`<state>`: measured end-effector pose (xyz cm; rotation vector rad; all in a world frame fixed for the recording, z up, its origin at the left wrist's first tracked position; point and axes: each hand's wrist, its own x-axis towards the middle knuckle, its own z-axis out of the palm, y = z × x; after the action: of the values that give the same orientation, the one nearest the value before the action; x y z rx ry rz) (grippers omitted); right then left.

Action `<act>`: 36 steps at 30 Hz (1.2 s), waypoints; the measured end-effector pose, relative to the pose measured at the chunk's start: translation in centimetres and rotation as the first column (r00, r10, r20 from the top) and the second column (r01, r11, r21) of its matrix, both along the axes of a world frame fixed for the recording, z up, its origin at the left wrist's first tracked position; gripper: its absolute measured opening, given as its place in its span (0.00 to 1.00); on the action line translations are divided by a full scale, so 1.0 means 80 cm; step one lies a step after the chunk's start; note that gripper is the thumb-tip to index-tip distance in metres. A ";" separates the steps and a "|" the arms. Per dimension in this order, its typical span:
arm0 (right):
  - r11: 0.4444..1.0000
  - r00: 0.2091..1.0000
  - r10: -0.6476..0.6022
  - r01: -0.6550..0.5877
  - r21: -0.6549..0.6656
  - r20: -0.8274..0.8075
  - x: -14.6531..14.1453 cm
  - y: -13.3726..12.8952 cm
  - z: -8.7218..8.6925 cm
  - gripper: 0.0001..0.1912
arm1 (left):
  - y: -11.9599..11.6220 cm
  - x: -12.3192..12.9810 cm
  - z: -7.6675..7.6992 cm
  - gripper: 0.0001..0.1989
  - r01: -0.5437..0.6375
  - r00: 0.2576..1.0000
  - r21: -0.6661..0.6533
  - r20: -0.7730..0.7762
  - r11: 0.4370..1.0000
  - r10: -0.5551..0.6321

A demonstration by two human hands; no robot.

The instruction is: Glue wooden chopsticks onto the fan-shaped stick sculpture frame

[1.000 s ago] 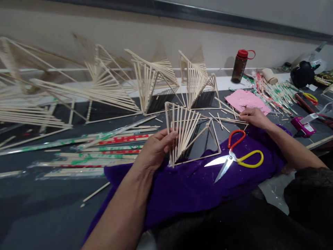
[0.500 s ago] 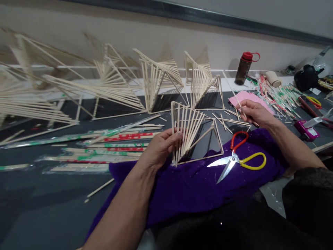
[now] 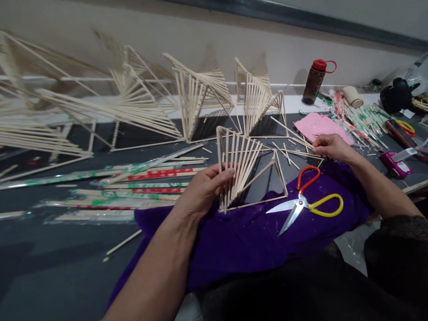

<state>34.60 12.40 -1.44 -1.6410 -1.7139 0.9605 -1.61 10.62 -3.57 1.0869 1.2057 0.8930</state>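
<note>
- Stick frame, fan-shaped, at the table's near edge, its lower bar along the purple cloth: the left hand has thumb and fingers clamped on its upright sticks.
- Right hand: fingertips drawn together at the near end of a slanting stick (whether they pinch it, I cannot tell).
- Half a second ago that hand held a stick raised; now it is low beside the pink sheet. I take this as sorting among loose sticks, with the frame merely steadied.
- Scissors, blades apart, lie on the cloth, right of the frame.
- Farther out: packaged chopsticks to the left, larger stick models behind, a red-capped bottle near the wall.
</note>
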 end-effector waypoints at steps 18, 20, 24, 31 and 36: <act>0.976 0.873 0.048 -0.145 0.165 0.485 0.002 -0.009 0.006 0.18 | -0.002 0.002 0.006 0.19 -0.021 0.998 -0.018 0.060 1.000 0.023; 0.976 0.907 0.060 -0.141 0.167 0.416 -0.002 -0.014 0.009 0.20 | -0.002 0.002 0.005 0.19 -0.024 0.997 -0.023 0.075 0.999 0.026; 0.977 0.982 0.073 -0.105 0.184 0.173 -0.014 -0.024 0.026 0.18 | -0.002 0.003 0.002 0.22 -0.011 0.993 -0.025 0.118 1.000 0.014; 0.916 0.992 0.126 -0.123 0.381 0.018 -0.040 -0.012 0.061 0.10 | -0.006 -0.002 0.006 0.29 0.043 0.984 -0.076 0.174 0.996 -0.029; 0.916 0.966 0.243 -0.199 0.347 -0.089 -0.065 0.014 0.072 0.10 | -0.007 -0.007 0.006 0.31 0.114 0.976 -0.091 0.198 0.989 -0.094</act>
<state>29.43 13.53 4.31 -1.1585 -1.8802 0.8008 -2.14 10.09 -3.09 0.9496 1.0130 0.8269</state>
